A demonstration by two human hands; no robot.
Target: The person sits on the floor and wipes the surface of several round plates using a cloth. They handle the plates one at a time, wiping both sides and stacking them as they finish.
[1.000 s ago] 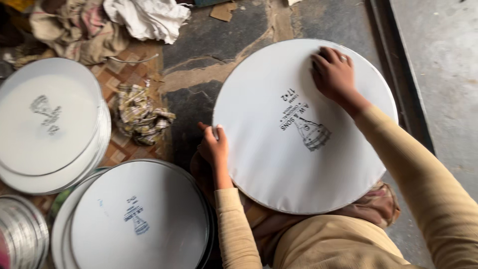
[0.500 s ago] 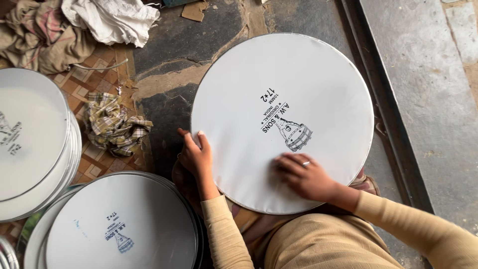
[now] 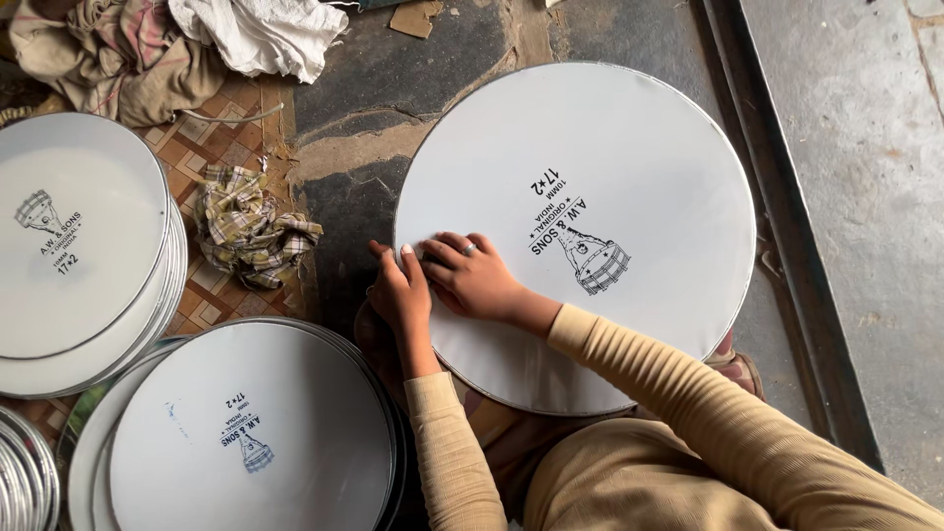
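Observation:
A large round white drum head [image 3: 629, 147] with a small printed drum emblem lies flat over my lap and the floor. My left hand [image 3: 398, 290] grips its near left rim, thumb on top. My right hand [image 3: 477, 280] lies flat on the white skin right beside the left hand, fingers spread and pressing near the rim, a ring on one finger. Both arms wear tan ribbed sleeves.
A stack of the same white drum heads [image 3: 84, 256] sits at far left, another stack [image 3: 256, 433] at bottom left. A crumpled checked rag [image 3: 246, 228] lies between them. Heaped cloths [image 3: 187, 39] fill the top left. A dark metal rail [image 3: 787, 226] runs along the right.
My right hand has slid from the far right rim across the skin to the near left rim beside my left hand. The view has shifted right and closer.

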